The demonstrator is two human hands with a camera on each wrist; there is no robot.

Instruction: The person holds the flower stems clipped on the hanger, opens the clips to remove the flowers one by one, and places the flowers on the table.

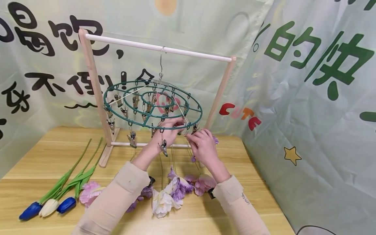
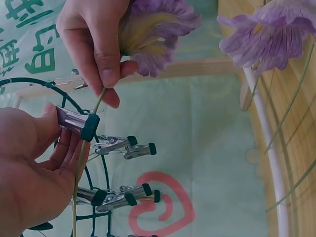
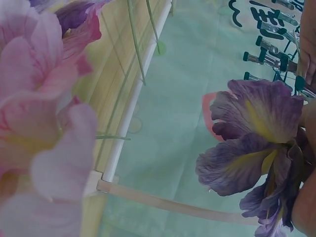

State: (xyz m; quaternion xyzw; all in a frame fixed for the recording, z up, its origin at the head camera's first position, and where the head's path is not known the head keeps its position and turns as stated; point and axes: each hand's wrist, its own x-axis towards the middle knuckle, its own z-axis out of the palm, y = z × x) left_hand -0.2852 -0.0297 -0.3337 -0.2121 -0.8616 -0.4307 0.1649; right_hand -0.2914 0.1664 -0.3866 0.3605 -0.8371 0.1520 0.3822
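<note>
In the left wrist view, my left hand (image 2: 37, 163) pinches a metal clip with a green tip (image 2: 76, 122). A thin green stem (image 2: 79, 177) runs down past that tip; whether the clip bites it, I cannot tell. Above, my right hand (image 2: 96, 42) pinches the stem between thumb and finger, close below a purple artificial flower (image 2: 158, 37). In the right wrist view the same purple flower (image 3: 252, 123) hangs by the palm. The head view has both hands under the near right rim of a green round hanger (image 1: 152, 126), the right hand (image 1: 204, 148) beside the left (image 1: 170, 129).
The hanger hangs by its hook (image 1: 161, 63) from a wooden rack's white bar (image 1: 123, 41). Several clips (image 1: 133, 139) dangle around it. Pink, white and purple flowers (image 1: 164, 202) are below the hands. Two blue tulips (image 1: 30, 210) and a white one (image 1: 49, 208) lie left on the table (image 1: 17, 182).
</note>
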